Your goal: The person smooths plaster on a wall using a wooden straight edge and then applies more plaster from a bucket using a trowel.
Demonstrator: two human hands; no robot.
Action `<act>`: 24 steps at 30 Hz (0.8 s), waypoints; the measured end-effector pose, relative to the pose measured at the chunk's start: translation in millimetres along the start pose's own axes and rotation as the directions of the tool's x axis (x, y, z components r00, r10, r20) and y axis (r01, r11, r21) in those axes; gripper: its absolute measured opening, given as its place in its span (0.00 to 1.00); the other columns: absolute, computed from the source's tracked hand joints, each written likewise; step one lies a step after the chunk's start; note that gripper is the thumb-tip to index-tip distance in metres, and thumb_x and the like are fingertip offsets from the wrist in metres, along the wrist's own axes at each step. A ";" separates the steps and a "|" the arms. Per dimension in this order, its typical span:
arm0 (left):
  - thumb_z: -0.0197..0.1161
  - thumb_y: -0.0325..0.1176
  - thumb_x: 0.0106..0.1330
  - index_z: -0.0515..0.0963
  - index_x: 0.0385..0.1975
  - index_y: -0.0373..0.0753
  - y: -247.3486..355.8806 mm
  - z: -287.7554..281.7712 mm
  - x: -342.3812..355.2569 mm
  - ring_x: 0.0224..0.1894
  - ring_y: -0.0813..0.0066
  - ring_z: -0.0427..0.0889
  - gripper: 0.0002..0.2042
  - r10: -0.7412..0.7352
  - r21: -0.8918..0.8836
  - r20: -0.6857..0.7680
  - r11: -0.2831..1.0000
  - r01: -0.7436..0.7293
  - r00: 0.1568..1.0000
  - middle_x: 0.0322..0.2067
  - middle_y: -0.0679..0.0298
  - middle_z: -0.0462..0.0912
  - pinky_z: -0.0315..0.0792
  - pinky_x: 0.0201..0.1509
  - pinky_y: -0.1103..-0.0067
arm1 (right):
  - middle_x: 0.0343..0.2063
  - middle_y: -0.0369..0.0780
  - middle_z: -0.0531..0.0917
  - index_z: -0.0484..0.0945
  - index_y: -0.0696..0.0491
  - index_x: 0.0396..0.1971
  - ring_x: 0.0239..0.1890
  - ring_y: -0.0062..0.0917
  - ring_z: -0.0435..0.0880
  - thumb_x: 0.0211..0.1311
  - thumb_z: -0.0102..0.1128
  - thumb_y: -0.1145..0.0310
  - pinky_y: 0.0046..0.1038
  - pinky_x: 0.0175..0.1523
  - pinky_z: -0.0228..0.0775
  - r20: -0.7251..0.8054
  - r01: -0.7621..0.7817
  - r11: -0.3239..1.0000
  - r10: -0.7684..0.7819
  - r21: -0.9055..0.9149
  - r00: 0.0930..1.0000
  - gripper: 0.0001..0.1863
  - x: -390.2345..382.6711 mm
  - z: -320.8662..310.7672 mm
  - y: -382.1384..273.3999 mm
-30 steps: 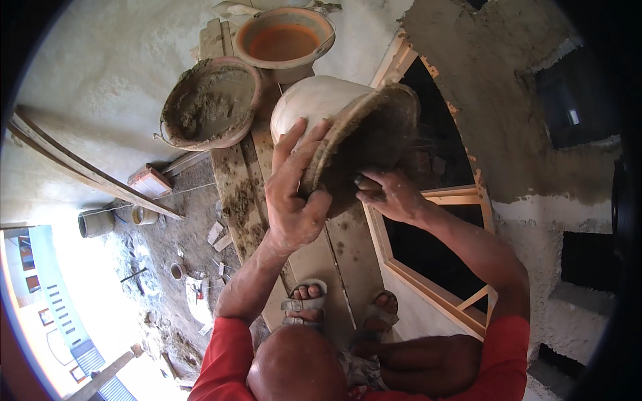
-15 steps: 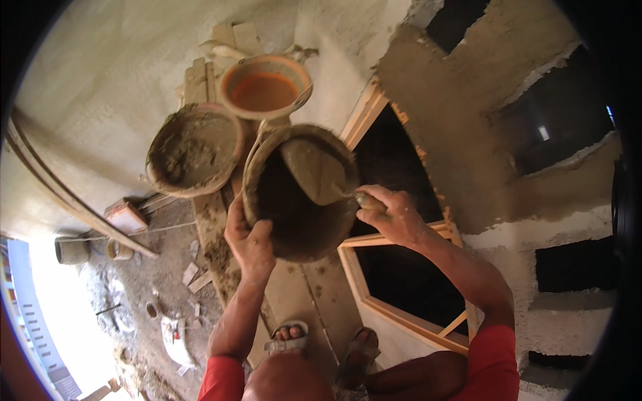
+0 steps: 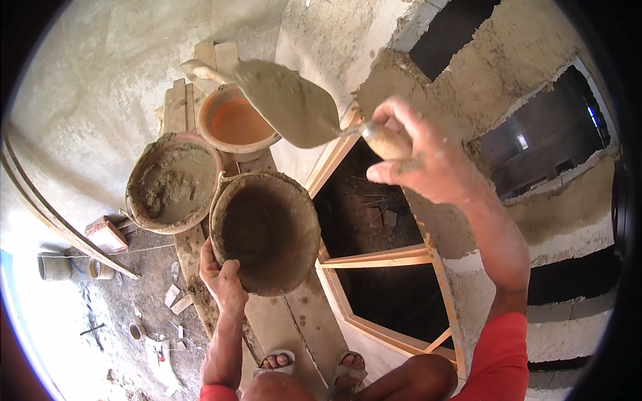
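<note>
With my left hand [image 3: 225,284] closed on its rim, a mud-coated bucket [image 3: 297,267] hangs in front of me, tilted so its dark inside faces up toward me. Little shows inside it. My right hand [image 3: 438,157] holds a trowel [image 3: 294,103] by its wooden handle, raised beyond the bucket on the right. The broad blade is smeared with grey mortar and partly covers an orange bucket [image 3: 259,148]. Left of that stands a wide tub [image 3: 144,217] of wet mortar, near the bucket I hold.
I stand on planks [image 3: 277,324] high above a littered floor [image 3: 127,304]. To the right are a wooden frame [image 3: 384,257] with dark openings and a rough, partly plastered wall [image 3: 461,100] with gaps. Long poles [image 3: 67,224] lean at the left.
My right hand has lifted the trowel out of the bucket, up and to the right. The bucket in my left hand has shifted down and left in view.
</note>
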State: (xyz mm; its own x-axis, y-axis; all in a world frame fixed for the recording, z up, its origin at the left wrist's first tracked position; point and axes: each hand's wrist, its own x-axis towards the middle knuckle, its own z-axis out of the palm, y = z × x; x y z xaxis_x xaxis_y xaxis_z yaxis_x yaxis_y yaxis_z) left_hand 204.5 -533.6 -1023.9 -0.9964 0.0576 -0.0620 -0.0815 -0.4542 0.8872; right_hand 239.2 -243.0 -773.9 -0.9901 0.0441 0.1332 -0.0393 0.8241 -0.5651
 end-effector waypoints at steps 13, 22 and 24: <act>0.47 0.15 0.47 0.73 0.56 0.27 -3.0 -0.6 2.1 0.48 0.74 0.81 0.29 -0.069 0.026 0.031 0.997 0.068 0.997 0.46 0.59 0.82 0.73 0.57 0.79 | 0.26 0.35 0.79 0.75 0.54 0.57 0.22 0.18 0.77 0.70 0.58 0.64 0.23 0.25 0.70 -0.346 -0.513 0.733 0.671 0.447 0.656 0.18 15.6 -40.2 170.6; 0.48 0.15 0.48 0.72 0.57 0.27 2.2 1.2 -3.9 0.47 0.77 0.81 0.30 -0.024 0.081 0.051 0.997 0.019 0.998 0.46 0.62 0.82 0.73 0.55 0.82 | 0.30 0.34 0.79 0.73 0.50 0.61 0.23 0.15 0.77 0.64 0.60 0.73 0.20 0.26 0.72 -0.165 -0.594 0.749 0.652 0.293 0.740 0.25 -98.9 16.4 87.8; 0.48 0.15 0.48 0.72 0.57 0.27 3.8 7.9 -9.1 0.46 0.78 0.81 0.30 -0.015 0.095 0.075 0.995 0.008 0.997 0.46 0.62 0.82 0.73 0.54 0.83 | 0.34 0.37 0.81 0.75 0.52 0.58 0.25 0.15 0.79 0.59 0.63 0.74 0.21 0.29 0.75 0.115 -0.589 0.747 0.586 0.308 0.802 0.25 -122.0 38.1 70.3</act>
State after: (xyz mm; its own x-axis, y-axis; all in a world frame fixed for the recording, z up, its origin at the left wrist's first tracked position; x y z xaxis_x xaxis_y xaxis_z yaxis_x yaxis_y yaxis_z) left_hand 213.4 -528.8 -1016.3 -0.9905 0.1310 -0.0412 -0.0871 -0.3676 0.9259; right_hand 352.0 -211.9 -860.9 -0.8329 0.4533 -0.3174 0.5124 0.4153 -0.7516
